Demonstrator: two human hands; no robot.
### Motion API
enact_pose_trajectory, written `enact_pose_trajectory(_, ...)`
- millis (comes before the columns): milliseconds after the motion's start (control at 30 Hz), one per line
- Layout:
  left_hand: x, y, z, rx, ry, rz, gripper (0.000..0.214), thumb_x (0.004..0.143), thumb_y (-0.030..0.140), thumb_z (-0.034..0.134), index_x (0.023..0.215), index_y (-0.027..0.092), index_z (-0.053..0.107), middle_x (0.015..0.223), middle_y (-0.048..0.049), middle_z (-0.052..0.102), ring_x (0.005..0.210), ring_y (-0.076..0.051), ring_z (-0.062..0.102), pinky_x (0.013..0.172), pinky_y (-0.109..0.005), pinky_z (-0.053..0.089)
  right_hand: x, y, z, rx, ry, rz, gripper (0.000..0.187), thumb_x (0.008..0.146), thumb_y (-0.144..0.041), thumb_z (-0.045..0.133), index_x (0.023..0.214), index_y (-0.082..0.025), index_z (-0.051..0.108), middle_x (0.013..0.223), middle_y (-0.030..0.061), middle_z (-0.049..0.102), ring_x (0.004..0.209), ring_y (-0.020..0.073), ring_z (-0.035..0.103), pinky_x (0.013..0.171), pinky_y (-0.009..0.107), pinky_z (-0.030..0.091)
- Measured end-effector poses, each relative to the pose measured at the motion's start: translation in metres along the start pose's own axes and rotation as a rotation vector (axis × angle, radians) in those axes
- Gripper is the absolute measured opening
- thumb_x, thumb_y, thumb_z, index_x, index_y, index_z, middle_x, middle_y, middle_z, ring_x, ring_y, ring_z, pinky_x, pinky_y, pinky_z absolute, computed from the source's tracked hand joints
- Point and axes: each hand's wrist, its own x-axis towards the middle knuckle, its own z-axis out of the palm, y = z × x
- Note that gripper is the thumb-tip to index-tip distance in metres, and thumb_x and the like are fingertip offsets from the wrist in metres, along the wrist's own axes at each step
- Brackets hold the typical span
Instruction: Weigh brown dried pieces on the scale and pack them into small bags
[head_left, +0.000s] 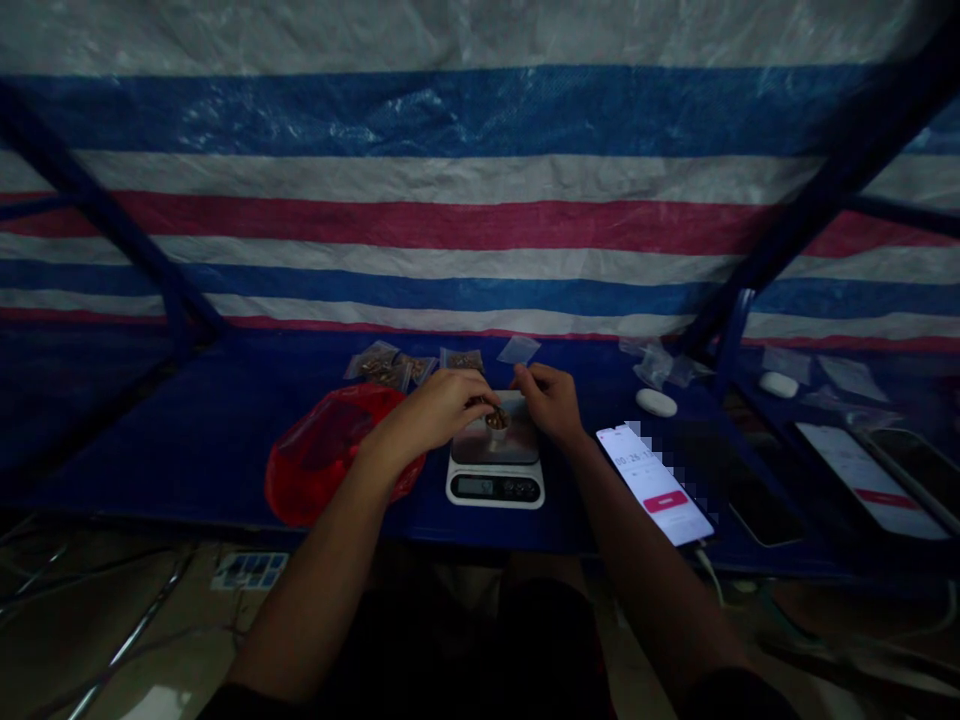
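Observation:
A white kitchen scale [495, 489] with a metal plate lies in front of me, its small display lit. On the plate stands a small pale cup [497, 431] holding small brown pieces [496, 419]. The fingertips of my left hand [446, 405] are pinched together at the cup's rim, on some of the pieces. Beside the plate's right edge, my right hand [553, 400] is closed, thumb against curled fingers; whatever may be inside is hidden. Under my left forearm spreads an open red plastic bag [300, 465], its contents unclear.
Several small clear bags of brown pieces [382, 365] lie behind the scale, near another clear bag [519, 349]. To the right are a lit phone [652, 485], a white oval case [656, 403], a dark phone [765, 505] and another lit phone [870, 480]. Blue metal bars [780, 220] frame the striped sheet.

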Motion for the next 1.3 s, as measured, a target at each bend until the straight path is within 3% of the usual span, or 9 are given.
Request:
enact_pose_trajectory(433, 0.006, 0.002, 0.007, 0.012, -0.081, 0.029, 0.027, 0.097, 0.012, 0.053, 0.097, 0.021, 0.079, 0.102, -0.0047, 0.074, 0.098, -0.018, 0.068, 0.089, -0.030, 0.049, 0.000, 0.000, 0.001, 0.013, -0.001, -0.006, 0.049, 0.098, -0.051, 0.055, 0.063, -0.018, 0.068, 0.059, 0.0015, 0.059, 0.057, 0.0151, 0.053, 0.058, 0.030, 0.038)
enact_pose_trajectory(700, 0.004, 0.003, 0.009, -0.052, -0.040, -0.032, 0.028, 0.096, 0.015, 0.057, 0.117, 0.020, 0.075, 0.107, -0.0059, 0.077, 0.100, -0.019, 0.071, 0.091, -0.032, 0.052, 0.000, 0.000, 0.001, 0.021, 0.003, 0.002, 0.052, 0.097, -0.054, 0.055, 0.063, -0.019, 0.068, 0.059, 0.0021, 0.060, 0.057, 0.0154, 0.052, 0.059, 0.030, 0.039)
enact_pose_trajectory(1300, -0.005, -0.005, 0.012, -0.207, 0.032, -0.037, 0.027, 0.094, 0.015, 0.063, 0.119, 0.020, 0.073, 0.107, -0.0042, 0.077, 0.093, -0.016, 0.072, 0.087, -0.030, 0.055, 0.001, 0.000, 0.000, 0.005, 0.007, -0.014, 0.050, 0.098, -0.050, 0.055, 0.063, -0.018, 0.068, 0.058, 0.0011, 0.056, 0.056, 0.0149, 0.051, 0.058, 0.030, 0.037)
